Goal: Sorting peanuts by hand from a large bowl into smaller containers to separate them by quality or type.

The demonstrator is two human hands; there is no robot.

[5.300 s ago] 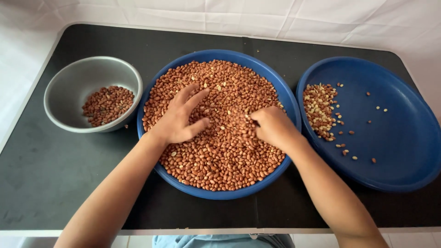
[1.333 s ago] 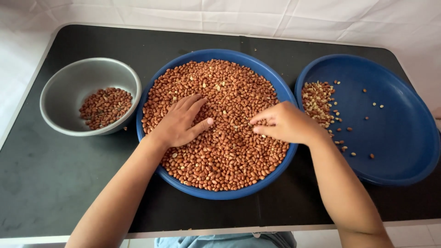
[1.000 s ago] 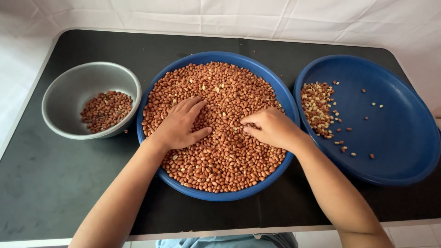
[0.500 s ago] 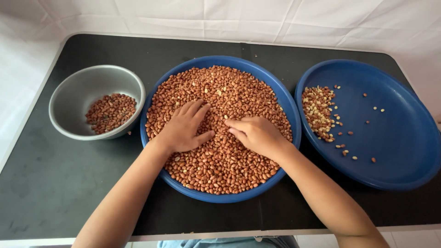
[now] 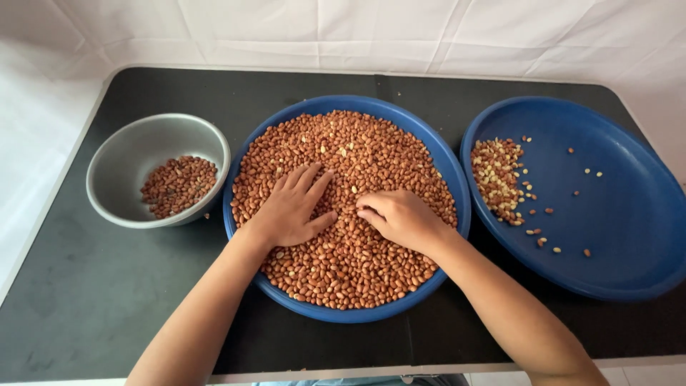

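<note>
Since half a second ago my right hand (image 5: 401, 219) slid left, fingertips pinched on peanuts (image 5: 343, 214) filling the middle blue basin (image 5: 451, 187); left hand (image 5: 291, 207) flat, fingers spread; sorting barely begun; small piles in grey bowl (image 5: 118, 171), blue tray (image 5: 629, 214).

Red-brown peanuts (image 5: 371, 154) heaped, filling round blue basin (image 5: 450, 168) at table centre.

Two bare forearms, no sleeves in view, left hand (image 5: 289, 209) and right hand (image 5: 401, 218) without rings, watches or gloves, sliver of light blue clothing at bottom edge
</note>
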